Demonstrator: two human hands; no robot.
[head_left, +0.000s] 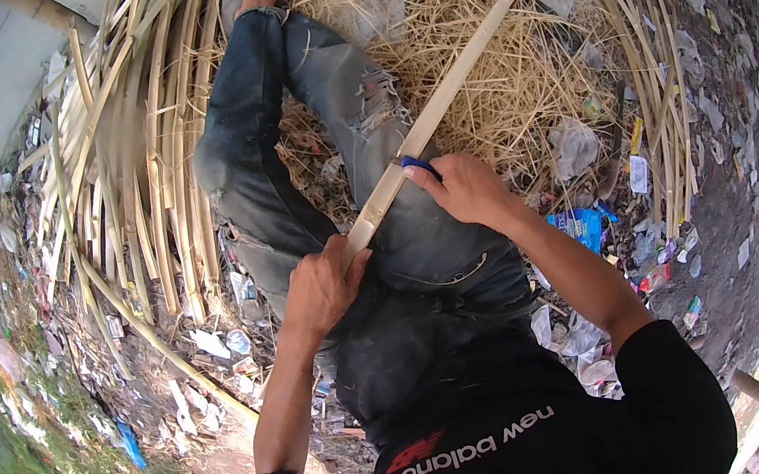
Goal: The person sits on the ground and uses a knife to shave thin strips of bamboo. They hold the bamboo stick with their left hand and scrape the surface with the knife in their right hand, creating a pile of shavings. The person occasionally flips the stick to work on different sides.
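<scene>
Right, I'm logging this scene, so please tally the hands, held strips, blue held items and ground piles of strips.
Hands: 2 (left hand, right hand)
Held strip: 1
Blue held item: 1
Strip piles: 2 (left pile, right pile)
Total: 6

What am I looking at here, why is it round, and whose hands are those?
There is no machine: a person works bare-handed. This one picture comes from a wide fisheye camera worn on that person's head, looking down, so straight edges bend near the rim. The left hand grips the near end of a pale strip that runs over the legs. The right hand, farther along it, holds a small blue thing, too hidden to identify. Straw-like shavings and, to the left, a pile of long strips lie on the littered ground.
</scene>
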